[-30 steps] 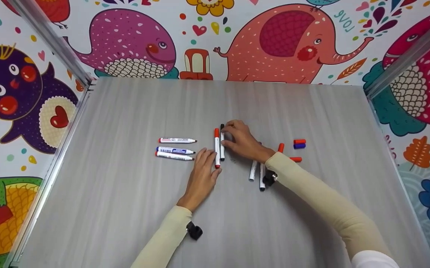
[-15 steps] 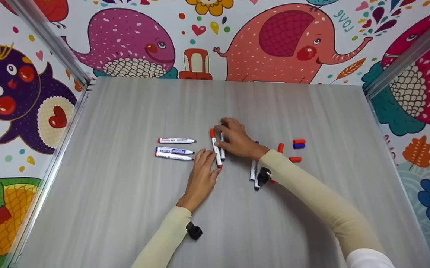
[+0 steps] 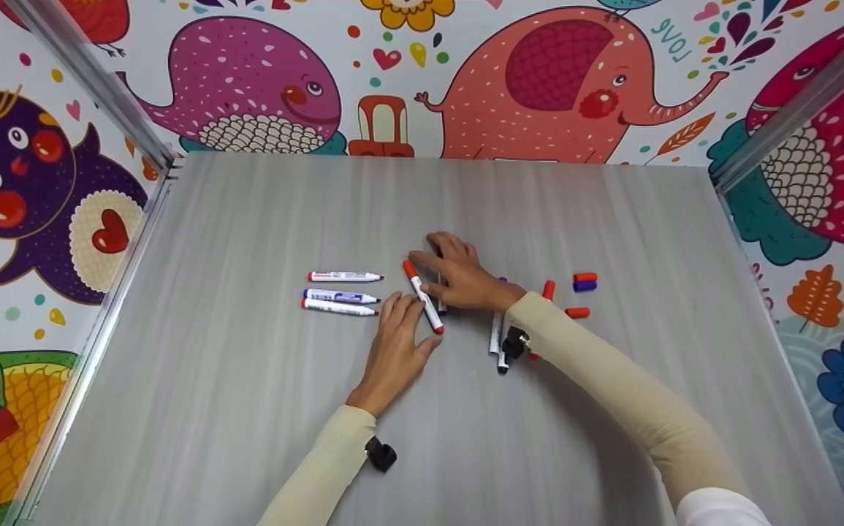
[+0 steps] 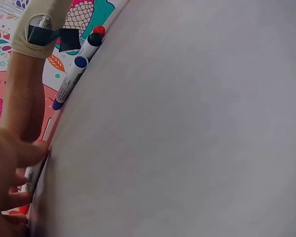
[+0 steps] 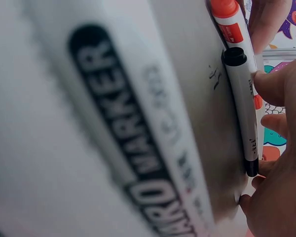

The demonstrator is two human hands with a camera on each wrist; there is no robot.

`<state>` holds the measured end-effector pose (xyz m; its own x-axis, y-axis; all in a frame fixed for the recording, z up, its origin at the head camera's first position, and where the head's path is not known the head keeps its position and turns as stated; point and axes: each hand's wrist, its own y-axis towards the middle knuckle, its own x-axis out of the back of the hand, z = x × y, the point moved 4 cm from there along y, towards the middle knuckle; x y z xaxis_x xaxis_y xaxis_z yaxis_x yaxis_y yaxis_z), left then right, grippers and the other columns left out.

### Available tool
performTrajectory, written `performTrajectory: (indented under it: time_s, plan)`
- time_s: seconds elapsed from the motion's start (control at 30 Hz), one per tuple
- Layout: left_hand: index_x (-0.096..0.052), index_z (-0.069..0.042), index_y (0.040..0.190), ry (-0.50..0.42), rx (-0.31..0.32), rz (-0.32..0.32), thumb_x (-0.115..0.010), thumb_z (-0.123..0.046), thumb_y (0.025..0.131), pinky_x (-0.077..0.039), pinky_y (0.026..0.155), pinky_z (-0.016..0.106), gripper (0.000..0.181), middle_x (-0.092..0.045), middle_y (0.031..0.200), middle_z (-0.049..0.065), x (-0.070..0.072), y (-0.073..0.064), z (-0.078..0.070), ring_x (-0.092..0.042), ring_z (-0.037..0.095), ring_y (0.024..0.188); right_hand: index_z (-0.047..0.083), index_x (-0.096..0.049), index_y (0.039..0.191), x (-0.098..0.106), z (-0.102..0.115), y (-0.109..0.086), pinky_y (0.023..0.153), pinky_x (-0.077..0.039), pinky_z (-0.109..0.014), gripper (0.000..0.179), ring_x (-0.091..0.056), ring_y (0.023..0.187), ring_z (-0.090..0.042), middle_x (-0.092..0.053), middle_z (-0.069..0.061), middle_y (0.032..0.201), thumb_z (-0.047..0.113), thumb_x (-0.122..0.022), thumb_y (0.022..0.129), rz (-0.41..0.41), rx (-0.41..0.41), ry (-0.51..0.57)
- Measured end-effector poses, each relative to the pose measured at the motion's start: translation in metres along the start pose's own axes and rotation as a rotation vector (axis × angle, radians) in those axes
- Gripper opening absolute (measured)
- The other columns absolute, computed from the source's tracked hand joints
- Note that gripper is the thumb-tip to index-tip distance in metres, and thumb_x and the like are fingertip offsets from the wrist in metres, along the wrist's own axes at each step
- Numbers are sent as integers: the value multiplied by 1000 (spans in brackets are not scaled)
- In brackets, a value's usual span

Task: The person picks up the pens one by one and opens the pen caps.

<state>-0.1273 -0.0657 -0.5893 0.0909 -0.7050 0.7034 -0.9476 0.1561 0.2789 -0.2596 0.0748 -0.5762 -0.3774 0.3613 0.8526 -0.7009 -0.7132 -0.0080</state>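
Observation:
My left hand [image 3: 394, 351] lies on the table with fingers stretched out, fingertips beside a red-capped whiteboard marker [image 3: 422, 296]. That marker lies slanted between my two hands. Across from it my right hand [image 3: 469, 277] reaches over a black marker [image 3: 442, 303], with thumb and index finger against the red marker's side. Most of the black marker is hidden in the head view; in the right wrist view the black marker [image 5: 244, 113] shows in full beside the red one [image 5: 232, 29]. Neither hand visibly grips a marker.
Three uncapped markers [image 3: 341, 296] lie left of my left hand, tips pointing right. Several markers [image 3: 495, 336] lie partly under my right wrist. Loose caps, a red one [image 3: 585, 277] and a blue one [image 3: 584, 286] among them, sit farther right. Printed panels enclose the table.
The red marker's capped end has swung left, turning it from nearly upright in view to slanted, apart from the black marker. My right hand has shifted slightly left; my left hand stays.

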Motion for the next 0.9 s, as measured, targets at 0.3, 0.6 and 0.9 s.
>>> performTrajectory:
  time_s: [0.3,0.6,0.9]
  plan:
    - [-64,5,142,50,35,6,-96,-19,88,-37,125,56,67,-59,149,22,-6,3,-5,-42,45,152,14,-49,167,2,5,0,126,-18,-71,63,-16,166,-43,-30,-25,175,29,-62,107,32,18,-31]
    - [-66,6,137,107,-2,-49,-96,-19,87,-39,123,56,64,-62,143,24,-7,5,-9,-47,48,145,14,-48,168,2,7,0,126,-16,-74,62,-13,167,-44,-27,-26,176,25,-58,108,63,11,-47]
    - [-63,7,141,66,-2,6,-96,-16,86,-38,125,56,68,-61,149,24,1,6,-9,-45,48,149,10,-51,165,7,10,-3,129,-13,-71,57,-9,168,-42,-26,-25,177,28,-56,111,72,8,21]
